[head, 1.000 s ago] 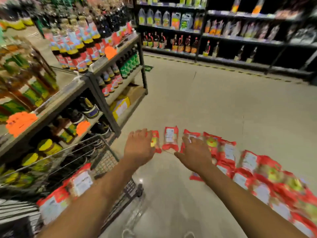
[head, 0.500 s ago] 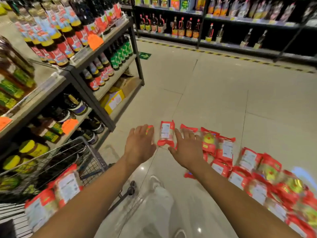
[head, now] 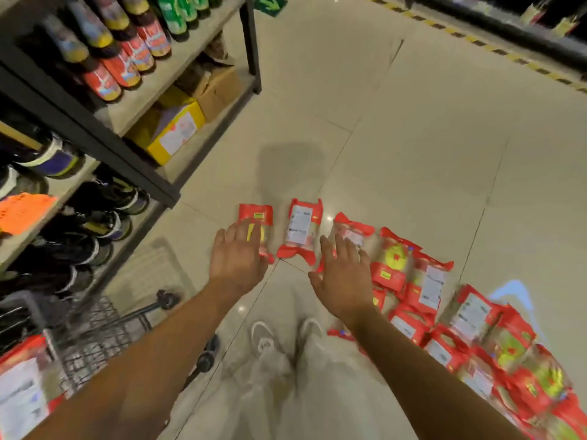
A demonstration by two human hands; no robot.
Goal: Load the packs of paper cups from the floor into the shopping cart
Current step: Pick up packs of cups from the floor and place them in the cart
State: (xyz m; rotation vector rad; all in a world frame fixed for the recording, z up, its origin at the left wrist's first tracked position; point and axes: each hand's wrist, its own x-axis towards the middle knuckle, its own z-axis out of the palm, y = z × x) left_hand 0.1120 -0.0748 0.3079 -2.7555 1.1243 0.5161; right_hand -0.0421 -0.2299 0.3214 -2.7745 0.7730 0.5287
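Both my hands have dropped closer to the row of packs on the floor (head: 397, 138). My left hand (head: 236, 258) is spread and holds nothing, over the near end of the end pack (head: 258, 217); whether it touches, I cannot tell. My right hand (head: 343, 281), also spread and empty, is over the third pack (head: 354, 231). The middle pack (head: 300, 228) lies between them. A pile (head: 476, 338) lies to my right. The cart (head: 104, 328) at my left holds loaded packs (head: 22, 392).

A shop aisle is shown: dark metal shelving (head: 104, 144) is stocked with rows of labelled bottles (head: 127, 55), an orange price tag (head: 22, 211) is fixed there, and a wire shopping cart (head: 98, 338) is parked alongside.
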